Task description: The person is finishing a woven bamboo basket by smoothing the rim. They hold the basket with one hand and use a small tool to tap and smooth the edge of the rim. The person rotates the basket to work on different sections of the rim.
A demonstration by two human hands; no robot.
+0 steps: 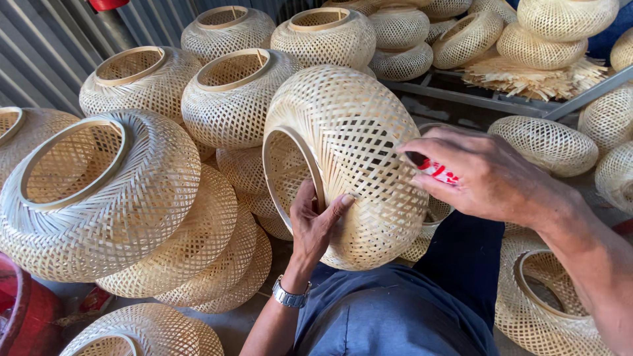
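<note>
Left hand [313, 221] grips woven basket [349, 165] at rim; right hand [475, 173] pinches red-white object [436, 170] against its side. Stacked baskets [132, 198] crowd basket's left.

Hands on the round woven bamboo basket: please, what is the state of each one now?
Left hand: closed on the rim of the round woven bamboo basket.
Right hand: closed on a small red and white object, against the basket.

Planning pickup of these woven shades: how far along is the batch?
Done-looking: many woven shades stacked all around. In hand: the left hand grips the rim of one shade while the right hand presses a small red-and-white tool to its weave. Left: loose strips on the rack.
</note>
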